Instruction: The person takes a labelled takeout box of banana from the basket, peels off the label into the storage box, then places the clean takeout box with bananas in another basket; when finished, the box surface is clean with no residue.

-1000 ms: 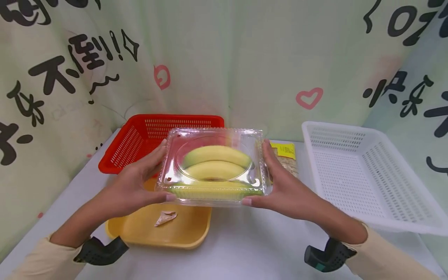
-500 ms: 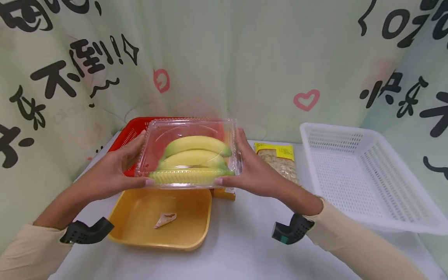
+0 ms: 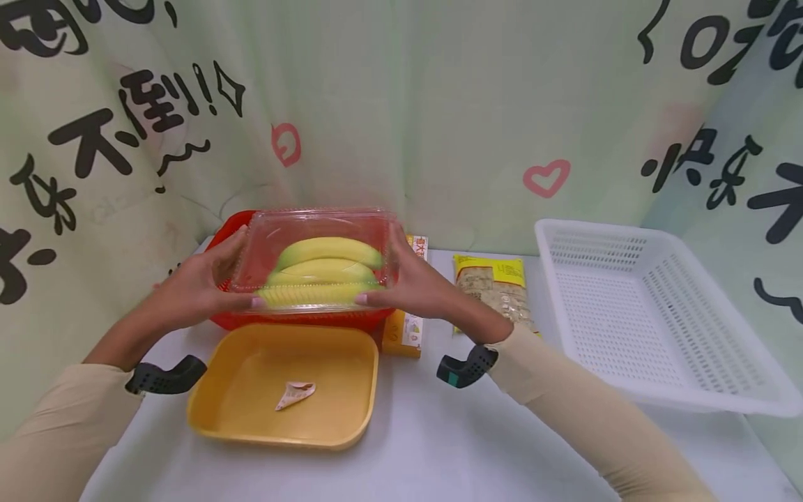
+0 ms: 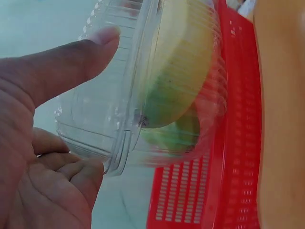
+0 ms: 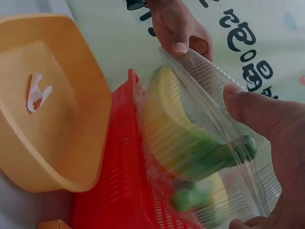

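bananas in a clamshell, held over the red basket

i have the clear plastic clamshell box (image 3: 316, 258) up off the surface, just above the red basket (image 3: 295, 319) at the back left; it has not been set in yet. its lid is closed, ribbed at the edges, thin and glossy, and inside lie yellow bananas (image 3: 326, 272) with green tips, curved and stacked. my left hand (image 3: 197, 286) grips the left end, thumb on the near rim and fingers (image 4: 71, 183) curled beneath. my right hand (image 3: 420, 286) holds the right end the same way, thumb on top, fingers wrapped round the edge. the basket below is hard slotted plastic with perforated walls. just in front of it sits a smooth, rounded yellow tray (image 3: 251, 418) with a small scrap of paper (image 3: 295, 394) in it. to the right are an orange carton (image 3: 404, 331), a yellow-topped packet (image 3: 495, 289), and then a white slotted basket (image 3: 690, 390).
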